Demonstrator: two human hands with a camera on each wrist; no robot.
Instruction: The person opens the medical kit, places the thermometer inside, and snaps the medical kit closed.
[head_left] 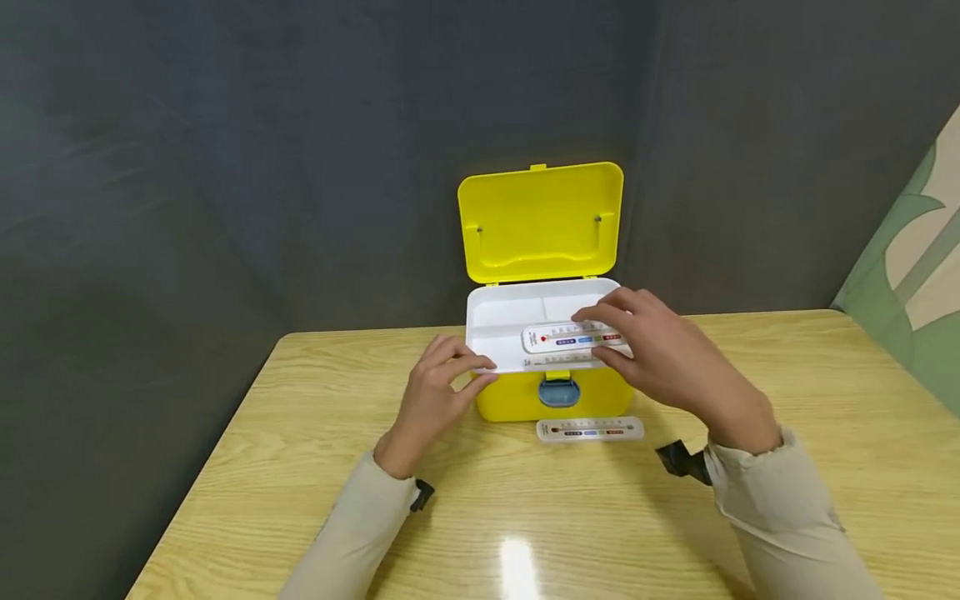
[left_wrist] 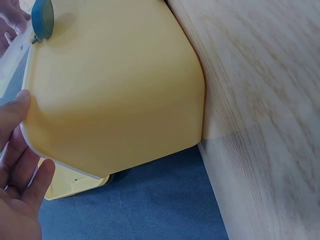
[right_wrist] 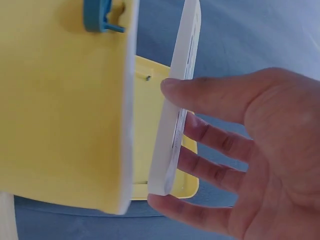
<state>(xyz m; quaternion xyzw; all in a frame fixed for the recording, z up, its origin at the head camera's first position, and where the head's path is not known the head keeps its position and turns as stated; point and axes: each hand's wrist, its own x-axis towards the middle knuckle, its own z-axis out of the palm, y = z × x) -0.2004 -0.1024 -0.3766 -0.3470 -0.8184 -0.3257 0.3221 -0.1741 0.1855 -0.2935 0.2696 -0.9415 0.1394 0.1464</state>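
Observation:
A yellow storage box (head_left: 510, 398) with a white tray (head_left: 495, 342) in its top stands on the table, lid (head_left: 540, 221) raised. My left hand (head_left: 435, 389) holds the tray-side rim at the box's front left corner, thumb (left_wrist: 17, 107) on the front wall. Over the tray, my right hand (head_left: 660, 354) grips a white thermometer (head_left: 570, 337) by its long edges, thumb (right_wrist: 210, 95) on the near one. A second thermometer (head_left: 555, 359) lies in the tray just below it, partly hidden by the held one. Another thermometer (head_left: 570, 430) lies on the table before the box.
A blue latch (head_left: 559, 392) hangs on the box's front. The wooden table (head_left: 300, 467) ends at a dark curtain (head_left: 300, 167) behind the box. Green leaf-patterned fabric (head_left: 915, 250) hangs at the far right.

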